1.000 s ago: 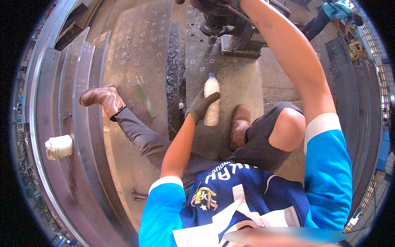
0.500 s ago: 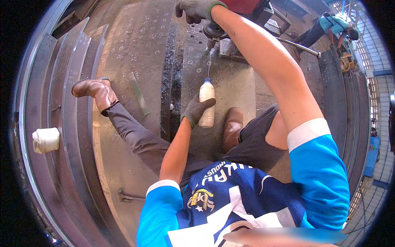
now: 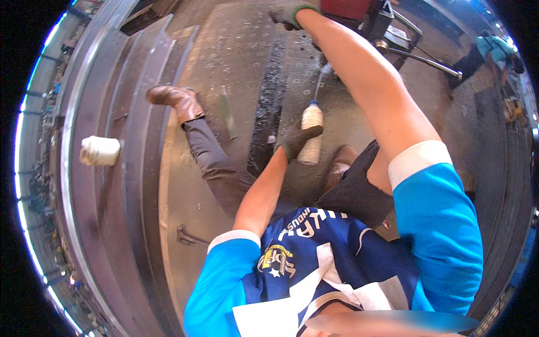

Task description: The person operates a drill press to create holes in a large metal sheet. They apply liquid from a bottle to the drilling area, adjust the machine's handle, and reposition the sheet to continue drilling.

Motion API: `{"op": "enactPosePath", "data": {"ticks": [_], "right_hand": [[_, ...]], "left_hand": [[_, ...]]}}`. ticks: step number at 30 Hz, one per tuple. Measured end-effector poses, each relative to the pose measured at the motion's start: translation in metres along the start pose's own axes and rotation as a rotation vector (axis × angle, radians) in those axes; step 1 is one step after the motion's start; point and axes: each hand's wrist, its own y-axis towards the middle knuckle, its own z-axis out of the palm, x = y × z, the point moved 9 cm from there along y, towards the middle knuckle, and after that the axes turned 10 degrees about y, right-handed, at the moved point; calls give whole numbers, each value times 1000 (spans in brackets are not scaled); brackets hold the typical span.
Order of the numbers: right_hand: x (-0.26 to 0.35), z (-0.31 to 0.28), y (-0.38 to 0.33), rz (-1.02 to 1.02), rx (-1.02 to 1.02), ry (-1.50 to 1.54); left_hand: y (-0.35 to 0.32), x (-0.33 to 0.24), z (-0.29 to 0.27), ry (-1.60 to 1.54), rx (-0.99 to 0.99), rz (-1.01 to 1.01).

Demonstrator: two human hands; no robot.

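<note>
At far left, a white jug [image 3: 101,151] sits on dark steel beams [image 3: 137,121]. By the top edge is the gloved right hand [image 3: 287,16]; I cannot tell whether its grip is closed. Near the middle, the gloved left hand [image 3: 300,140] has its grip clamped around a white bottle [image 3: 311,119] with a blue cap [image 3: 313,103]. Farther right are a red machine [image 3: 343,8] and 1 bending co-worker [image 3: 495,51].

The left hand's dark grey glove [image 3: 299,140] looks like matt knitted cloth; the slim cream-white bottle [image 3: 312,119] and squat white jug [image 3: 102,151] look like smooth plastic. The brown boot [image 3: 178,103] has a glossy, leather-like surface, the charcoal trousers [image 3: 209,151] are dull cloth, and the bright blue sleeve [image 3: 438,224] is soft matt fabric. Long brown-grey beams [image 3: 92,106] show smooth, faintly shiny metal.
</note>
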Motion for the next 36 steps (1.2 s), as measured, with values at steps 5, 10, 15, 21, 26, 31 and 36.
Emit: {"op": "enactPosePath", "data": {"ticks": [5, 10, 15, 21, 26, 31, 36], "right_hand": [[-1, 16, 16, -67, 177, -642], [18, 61, -9, -983, 414, -1295], [-17, 16, 9, 222, 372, -291], [7, 9, -10, 142, 343, -356], [14, 11, -12, -3, 364, -566], [9, 10, -13, 2, 309, -350], [0, 15, -6, -18, 381, -550]], "left_hand": [[-7, -14, 16, -231, 46, -55], [4, -8, 25, -371, 29, -77], [42, 20, 40, -467, 125, -84], [65, 39, 43, -507, 151, -65], [59, 23, 37, -492, 123, -2], [55, 2, 39, -561, 127, 25], [56, -13, 30, -498, 106, 106]]}}
